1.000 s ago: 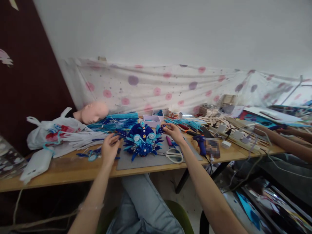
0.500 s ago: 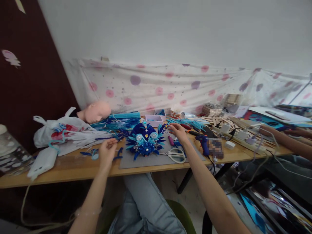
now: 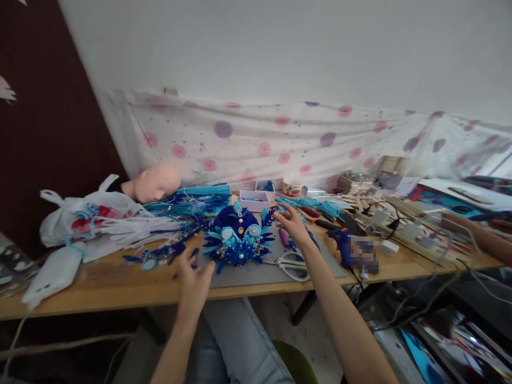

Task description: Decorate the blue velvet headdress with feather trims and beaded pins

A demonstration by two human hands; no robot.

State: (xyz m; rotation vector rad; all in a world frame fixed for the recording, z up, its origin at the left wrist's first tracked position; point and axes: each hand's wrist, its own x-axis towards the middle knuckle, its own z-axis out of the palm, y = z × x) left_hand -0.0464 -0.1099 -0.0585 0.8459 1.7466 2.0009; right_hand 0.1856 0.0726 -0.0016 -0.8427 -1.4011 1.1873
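Blue headpiece (image 3: 239,239) sits mid-frame on a grey mat (image 3: 256,269). Left hand (image 3: 194,284), fingers spread and empty, hovers at the mat's lower-left edge. Right hand (image 3: 294,224) touches the headpiece's right side with loosely open fingers, above the scissors (image 3: 292,264).

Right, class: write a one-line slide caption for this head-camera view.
Right hand touches a blue beaded headpiece on a grey mat; left hand hovers near scissors.

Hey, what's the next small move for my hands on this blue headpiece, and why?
Probably bring the left hand onto the headpiece to steady it: it hovers open at the mat edge, while the right hand fingers the headpiece's right side.
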